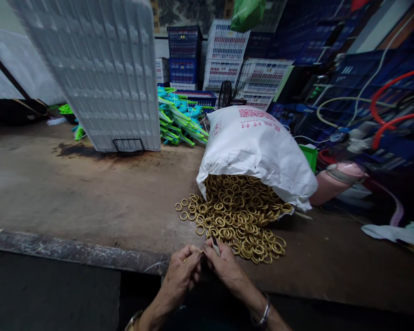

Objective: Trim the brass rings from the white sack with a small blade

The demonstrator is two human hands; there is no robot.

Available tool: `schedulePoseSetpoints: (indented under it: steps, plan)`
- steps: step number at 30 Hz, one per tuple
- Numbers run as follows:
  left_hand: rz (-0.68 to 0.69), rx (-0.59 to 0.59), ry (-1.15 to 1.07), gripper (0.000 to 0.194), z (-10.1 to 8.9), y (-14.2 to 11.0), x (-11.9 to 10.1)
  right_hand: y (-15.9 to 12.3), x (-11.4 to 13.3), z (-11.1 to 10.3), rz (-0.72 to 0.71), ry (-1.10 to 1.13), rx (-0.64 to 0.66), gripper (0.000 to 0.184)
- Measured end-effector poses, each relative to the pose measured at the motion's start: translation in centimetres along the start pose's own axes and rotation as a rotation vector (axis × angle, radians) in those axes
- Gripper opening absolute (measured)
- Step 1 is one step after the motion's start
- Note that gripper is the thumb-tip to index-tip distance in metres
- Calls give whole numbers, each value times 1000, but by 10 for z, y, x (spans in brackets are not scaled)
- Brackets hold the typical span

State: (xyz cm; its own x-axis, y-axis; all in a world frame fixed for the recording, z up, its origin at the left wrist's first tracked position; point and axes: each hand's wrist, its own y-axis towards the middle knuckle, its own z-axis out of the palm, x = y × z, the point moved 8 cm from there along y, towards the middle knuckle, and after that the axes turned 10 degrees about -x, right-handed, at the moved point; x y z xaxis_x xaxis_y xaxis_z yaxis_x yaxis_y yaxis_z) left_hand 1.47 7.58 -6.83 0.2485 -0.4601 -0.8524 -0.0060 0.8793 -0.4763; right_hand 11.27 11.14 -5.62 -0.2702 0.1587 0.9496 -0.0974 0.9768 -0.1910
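Observation:
My left hand is closed in a pinch at the table's front edge. Bits of gold colour show at its fingertips and look like part of a gold ring, mostly hidden by the fingers. Close beside it, fingertips nearly meeting, my right hand is closed around a small knife-like tool with a dark tip and a pale grey part. Just beyond both hands lies a heap of gold rings. They spill from the open mouth of a white woven sack lying on its side.
A ribbed translucent panel stands upright in a black wire holder on the brown table. Behind are green and blue plastic pieces and stacked crates. At right are a pink cylinder and red hoses.

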Motion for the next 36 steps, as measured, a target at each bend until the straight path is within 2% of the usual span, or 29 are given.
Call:
schedulePoseSetpoints:
  steps: [6, 16, 20, 24, 27, 32, 36]
  plan:
    - [-74, 97, -67, 30, 7, 0, 8, 0, -5, 1, 29, 29, 10, 21]
    - [-37, 113, -174, 28, 6, 1, 8, -1, -1, 4, -8, 65, 31, 22]
    - [-44, 37, -161, 33, 1, 2, 10, -2, 1, -3, -100, -111, -56, 19]
    - [41, 16, -78, 35, -3, 2, 5, -12, 9, 6, -267, -382, 18, 13]
    - [97, 14, -38, 35, -3, 2, 0, -15, 10, 10, -314, -529, 34, 21]
    - [161, -4, 10, 38, -4, 3, -5, -16, 7, 11, -364, -598, 53, 28]
    - [237, 24, 39, 37, -3, -7, -14, -16, 6, 12, -378, -609, 86, 26]
